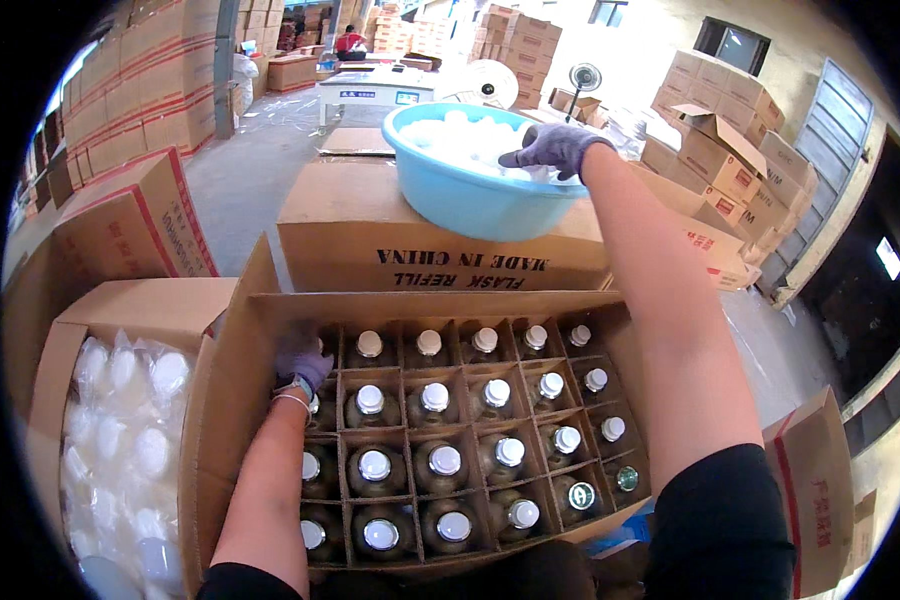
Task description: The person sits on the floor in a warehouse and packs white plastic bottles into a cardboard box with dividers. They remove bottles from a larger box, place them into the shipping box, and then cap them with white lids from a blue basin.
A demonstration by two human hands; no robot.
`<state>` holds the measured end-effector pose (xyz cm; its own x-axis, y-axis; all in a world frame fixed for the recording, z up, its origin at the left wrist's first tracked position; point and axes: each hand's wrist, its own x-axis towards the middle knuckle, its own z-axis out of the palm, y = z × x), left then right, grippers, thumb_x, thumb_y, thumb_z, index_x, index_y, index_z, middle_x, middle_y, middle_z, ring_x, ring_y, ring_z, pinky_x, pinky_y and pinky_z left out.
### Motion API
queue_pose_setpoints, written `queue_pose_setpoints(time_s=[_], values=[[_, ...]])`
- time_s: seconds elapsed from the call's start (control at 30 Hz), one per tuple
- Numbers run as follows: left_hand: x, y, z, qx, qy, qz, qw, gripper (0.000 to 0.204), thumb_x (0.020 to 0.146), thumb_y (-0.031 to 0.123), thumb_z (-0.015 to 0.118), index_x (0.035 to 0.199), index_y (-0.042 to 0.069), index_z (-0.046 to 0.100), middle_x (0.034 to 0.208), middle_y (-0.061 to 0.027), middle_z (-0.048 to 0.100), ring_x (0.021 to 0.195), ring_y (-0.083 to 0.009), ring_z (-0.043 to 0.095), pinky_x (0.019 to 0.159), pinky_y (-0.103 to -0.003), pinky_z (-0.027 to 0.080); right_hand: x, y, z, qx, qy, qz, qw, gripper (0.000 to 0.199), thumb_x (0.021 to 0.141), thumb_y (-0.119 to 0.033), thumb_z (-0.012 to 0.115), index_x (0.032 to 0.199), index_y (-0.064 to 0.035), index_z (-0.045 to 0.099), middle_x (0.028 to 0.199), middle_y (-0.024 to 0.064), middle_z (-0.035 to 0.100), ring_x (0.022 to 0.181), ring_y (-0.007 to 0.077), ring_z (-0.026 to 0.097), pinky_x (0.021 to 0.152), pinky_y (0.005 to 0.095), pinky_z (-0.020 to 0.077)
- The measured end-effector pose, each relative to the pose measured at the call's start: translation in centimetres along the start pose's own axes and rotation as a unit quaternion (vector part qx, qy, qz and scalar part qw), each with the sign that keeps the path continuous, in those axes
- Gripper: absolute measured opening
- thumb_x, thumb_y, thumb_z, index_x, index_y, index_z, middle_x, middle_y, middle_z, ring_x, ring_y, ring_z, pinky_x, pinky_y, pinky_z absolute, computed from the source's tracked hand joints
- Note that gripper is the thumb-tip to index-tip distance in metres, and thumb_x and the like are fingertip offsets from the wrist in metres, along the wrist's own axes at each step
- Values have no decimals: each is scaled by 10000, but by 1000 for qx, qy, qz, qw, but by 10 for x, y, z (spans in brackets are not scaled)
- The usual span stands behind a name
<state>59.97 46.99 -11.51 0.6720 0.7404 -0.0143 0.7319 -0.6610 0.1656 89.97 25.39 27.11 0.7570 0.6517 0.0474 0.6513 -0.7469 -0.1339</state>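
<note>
A large cardboard box (240, 345) in front of me is split by cardboard dividers into cells. Glass flask liners stand upright in them, most topped with a white cap (435, 397) over a silvery neck. Near the right front corner, two liners (581, 495) show greenish tops without white caps. My left hand (305, 368), in a purple-grey glove, reaches into the back left cell beside a capped liner; its fingers are blurred and partly hidden. My gloved right hand (558, 150) is over the right rim of a light blue basin (470, 205) heaped with white pieces, fingers apart.
The basin stands on a closed carton (340, 205) behind the box. To my left, an open carton (120, 300) holds white rounded pieces in clear plastic. Stacked cartons (140, 90) line both sides. Farther back are a white table (370, 90), a fan (585, 78) and another person (350, 42).
</note>
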Motion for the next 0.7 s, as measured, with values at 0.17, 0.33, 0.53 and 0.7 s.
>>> queue_pose_setpoints(time_s=[0.17,0.33,0.53,0.7], values=[[5,-2,21,-15,16,10,1000,881,801,402,680,1531,135,266,1592,-193,279,1422,-386,357,1147,-497,351,8,-37,7,-129,-89,14,988,874,788,-442,782,1494,-99,399,1490,153,463,1358,305,467,1090,521,434],[5,2,8,-49,16,16,999,955,802,445,684,1561,107,212,1604,-208,248,1476,-376,263,1196,-480,279,13,-44,35,-139,16,-9,990,812,827,-348,688,1543,-226,326,1593,176,302,1393,383,421,1137,534,372],[13,-1,17,-39,10,8,999,942,787,392,706,1548,132,216,1606,-188,255,1429,-374,358,1124,-493,385,9,-47,17,-295,55,-101,949,514,886,-339,607,1369,-164,588,1288,121,661,1182,294,638,995,433,511],[23,-3,37,35,108,53,992,756,824,337,667,1485,117,372,1543,-209,343,1357,-393,444,1143,-498,361,9,-24,23,-262,336,-145,893,552,801,-565,633,1083,-101,732,1049,152,731,987,294,711,858,410,569]])
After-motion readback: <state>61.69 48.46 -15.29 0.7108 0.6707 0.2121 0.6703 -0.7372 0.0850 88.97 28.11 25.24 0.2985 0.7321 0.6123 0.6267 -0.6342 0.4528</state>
